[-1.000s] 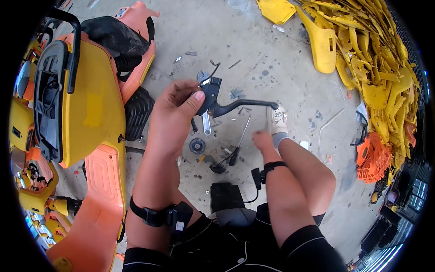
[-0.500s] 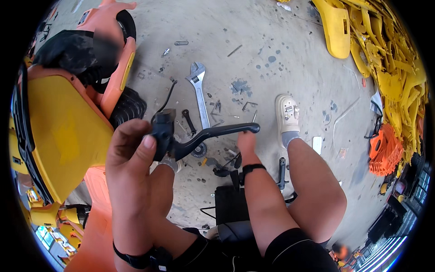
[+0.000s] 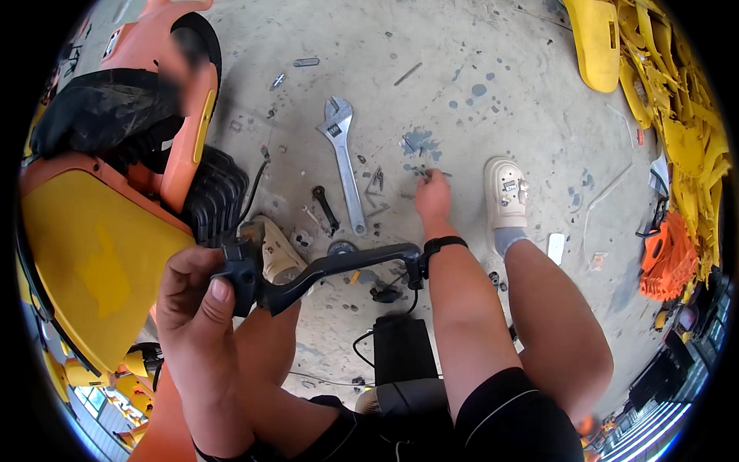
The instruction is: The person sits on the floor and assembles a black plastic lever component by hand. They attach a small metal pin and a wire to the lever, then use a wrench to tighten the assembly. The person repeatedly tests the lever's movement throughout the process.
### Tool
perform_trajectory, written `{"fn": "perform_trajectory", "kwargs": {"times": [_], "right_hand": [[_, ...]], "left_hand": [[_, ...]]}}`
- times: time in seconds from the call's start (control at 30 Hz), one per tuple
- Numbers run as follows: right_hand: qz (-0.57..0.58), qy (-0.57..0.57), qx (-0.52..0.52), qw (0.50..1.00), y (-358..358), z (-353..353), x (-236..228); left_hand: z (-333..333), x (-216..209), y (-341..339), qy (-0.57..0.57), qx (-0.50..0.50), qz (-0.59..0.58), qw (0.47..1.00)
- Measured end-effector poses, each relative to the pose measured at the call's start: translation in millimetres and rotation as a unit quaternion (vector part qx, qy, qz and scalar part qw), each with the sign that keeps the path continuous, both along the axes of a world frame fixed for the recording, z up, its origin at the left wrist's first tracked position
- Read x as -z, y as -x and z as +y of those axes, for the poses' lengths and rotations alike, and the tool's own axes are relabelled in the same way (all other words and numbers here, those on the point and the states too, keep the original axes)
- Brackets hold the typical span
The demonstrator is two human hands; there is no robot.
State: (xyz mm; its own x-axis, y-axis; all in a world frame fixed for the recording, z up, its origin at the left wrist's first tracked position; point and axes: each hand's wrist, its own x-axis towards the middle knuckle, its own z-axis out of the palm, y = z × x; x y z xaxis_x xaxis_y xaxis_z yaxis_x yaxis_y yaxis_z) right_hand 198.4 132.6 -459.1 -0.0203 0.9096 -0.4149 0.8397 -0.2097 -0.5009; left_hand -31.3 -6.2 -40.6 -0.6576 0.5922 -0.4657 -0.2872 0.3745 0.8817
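Since half a second ago our right hand (image 3: 433,197) reached upward, fingertips pinching a small part off the floor (image 3: 477,54); left hand (image 3: 202,300) clamps the black lever (image 3: 323,269), fitting undone.

One head-worn fisheye view, looking steeply down from above the seated person — knees and forearms rise from the lower edge, close to the lens. The concrete floor (image 3: 477,46) fills the top, farther off — its straight lines bend toward the dark rim.
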Motion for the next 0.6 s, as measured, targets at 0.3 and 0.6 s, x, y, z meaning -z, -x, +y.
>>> {"fn": "perform_trajectory", "kwargs": {"times": [0.3, 0.6], "right_hand": [[-0.137, 0.091, -0.122, 0.979, 27.3, 38.7, -19.1], [-0.132, 0.083, -0.137, 0.978, 19.8, 31.1, -9.0]], "left_hand": [[7.4, -4.0, 1.7, 0.021, 0.015, -0.004, 1.0], [3.2, -4.9, -5.0, 0.018, 0.009, 0.024, 0.999]]}}
